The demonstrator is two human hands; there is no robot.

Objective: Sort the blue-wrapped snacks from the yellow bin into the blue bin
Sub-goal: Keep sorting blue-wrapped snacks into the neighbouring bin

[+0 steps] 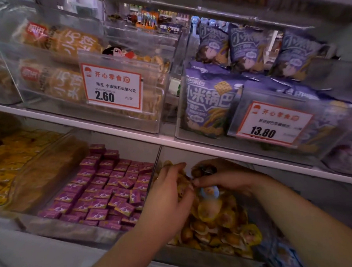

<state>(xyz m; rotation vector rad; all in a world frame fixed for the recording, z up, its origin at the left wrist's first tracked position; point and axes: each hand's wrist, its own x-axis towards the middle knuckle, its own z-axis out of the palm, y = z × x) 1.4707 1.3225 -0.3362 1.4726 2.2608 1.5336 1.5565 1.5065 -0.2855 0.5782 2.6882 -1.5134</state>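
Observation:
Both of my hands are inside the clear bin of yellow-wrapped snacks (215, 231) on the lower shelf. My left hand (170, 193) lies over the pile with its fingers curled into the wrappers. Just right of it, my right hand (224, 179) has its fingers curled at a blue-wrapped snack (209, 191) that peeks out just beneath them. More blue wrappers (287, 254) show in the bin at the lower right, partly behind my right forearm.
A bin of small purple boxes (104, 190) sits left of the yellow pile, with yellow packets (7, 162) further left. The shelf above holds orange snack bags (65, 63) and purple bags (210, 103) behind price tags (113, 89).

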